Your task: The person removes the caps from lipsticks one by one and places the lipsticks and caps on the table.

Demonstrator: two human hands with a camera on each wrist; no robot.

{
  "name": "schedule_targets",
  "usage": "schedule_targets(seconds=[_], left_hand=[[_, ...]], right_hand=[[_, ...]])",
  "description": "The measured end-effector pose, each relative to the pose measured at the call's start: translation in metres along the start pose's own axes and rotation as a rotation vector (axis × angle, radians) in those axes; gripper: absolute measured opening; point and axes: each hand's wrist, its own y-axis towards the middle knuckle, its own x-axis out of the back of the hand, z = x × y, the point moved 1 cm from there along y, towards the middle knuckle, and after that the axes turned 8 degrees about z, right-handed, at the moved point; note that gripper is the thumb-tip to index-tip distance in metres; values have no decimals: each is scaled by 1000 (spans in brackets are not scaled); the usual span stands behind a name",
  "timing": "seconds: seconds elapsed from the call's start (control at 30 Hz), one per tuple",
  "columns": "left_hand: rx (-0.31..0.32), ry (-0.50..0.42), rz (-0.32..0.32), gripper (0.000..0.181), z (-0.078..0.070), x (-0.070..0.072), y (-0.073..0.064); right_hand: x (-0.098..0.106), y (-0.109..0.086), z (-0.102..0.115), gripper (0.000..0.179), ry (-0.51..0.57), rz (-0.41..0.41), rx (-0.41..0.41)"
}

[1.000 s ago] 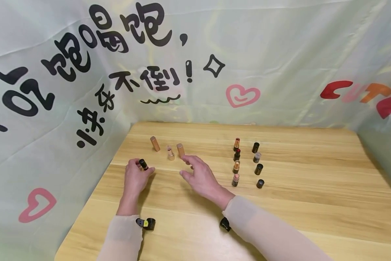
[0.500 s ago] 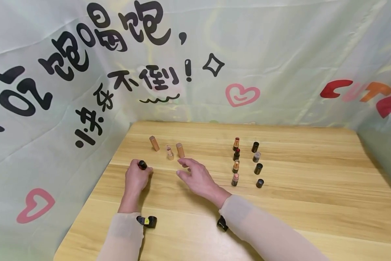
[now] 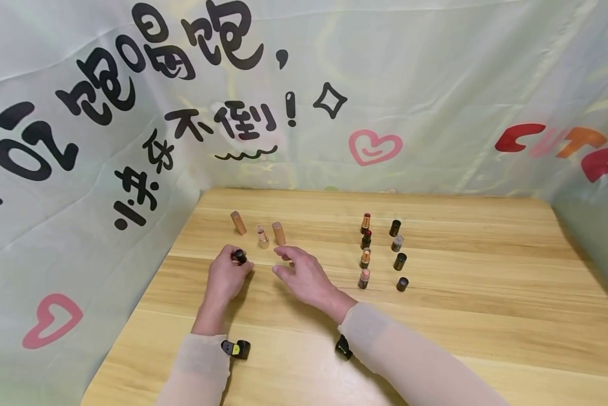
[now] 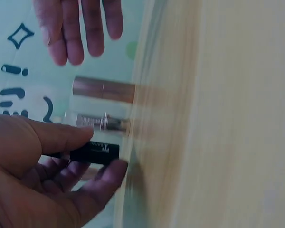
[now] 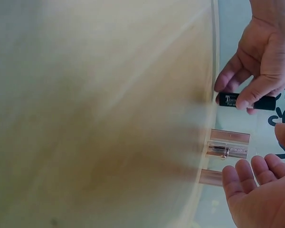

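My left hand (image 3: 227,277) pinches a black lipstick (image 3: 239,256) with pale lettering on its side, seen end-up from the head. In the left wrist view, thumb and fingers grip this lipstick (image 4: 97,153) along its length. My right hand (image 3: 308,276) holds nothing, its fingers extended, just in front of a rose-gold lipstick tube (image 3: 278,233). From the right wrist, that hand (image 5: 263,194) appears palm up front, near the standing tubes. Left of that tube stand a clear-capped lipstick (image 3: 262,237) and another rose-gold tube (image 3: 238,223).
Right of centre, several uncapped lipsticks (image 3: 365,278) stand in a column. Beside them runs a column of caps, mostly black, such as this black cap (image 3: 400,261). Printed cloth walls (image 3: 436,113) border the wooden table (image 3: 476,270) at the back and sides.
The left hand has shifted right with the black lipstick, closer to the right hand. The right hand has drawn slightly left and stays extended. Standing lipsticks and caps keep their places.
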Motion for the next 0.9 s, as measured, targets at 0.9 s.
schedule_targets(seconds=[0.9], left_hand=[[-328, 86, 207, 49, -87, -40, -33]], right_hand=[[49, -26, 9, 36, 84, -98, 68]])
